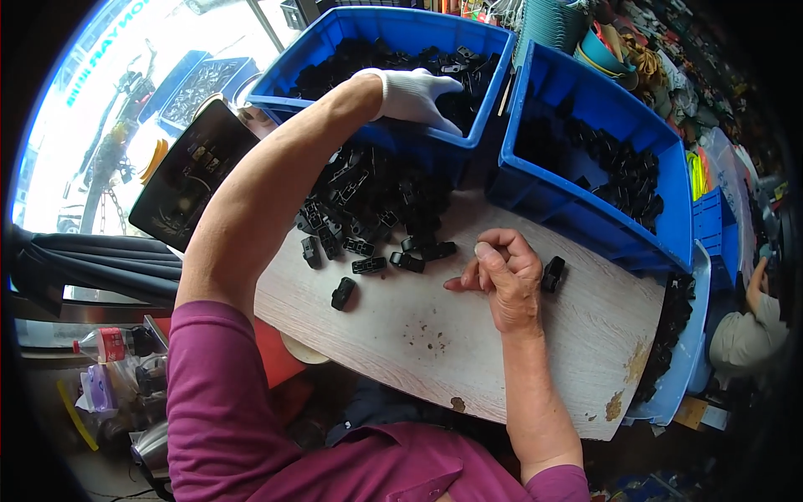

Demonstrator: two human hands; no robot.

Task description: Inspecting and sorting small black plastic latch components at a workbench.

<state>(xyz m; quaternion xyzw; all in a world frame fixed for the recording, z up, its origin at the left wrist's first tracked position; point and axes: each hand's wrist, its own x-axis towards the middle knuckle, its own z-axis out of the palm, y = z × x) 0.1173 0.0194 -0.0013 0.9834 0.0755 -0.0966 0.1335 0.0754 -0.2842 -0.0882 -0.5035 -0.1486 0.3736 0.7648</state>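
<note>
My left hand (414, 96), in a white glove, reaches over the near rim of a blue bin (314, 105) at the far side. Its thumb and fingers are spread over the small black plastic parts (355, 60) inside; some fingertips are lost among them. My bare right hand (512, 280) is low over the table with the thumb against the curled index finger. Nothing shows in it. Just right of it lies a single black part (553, 274). Left of it, a loose heap of black plastic parts (381, 205) spreads in front of the bin.
A second blue bin (585, 205), partly filled with black parts, stands right on the pale worn table (468, 368). A light blue tray (696, 335) with black parts adjoins the table's right edge. A dark panel (194, 176) is at left. Another person's arm (749, 335) shows far right.
</note>
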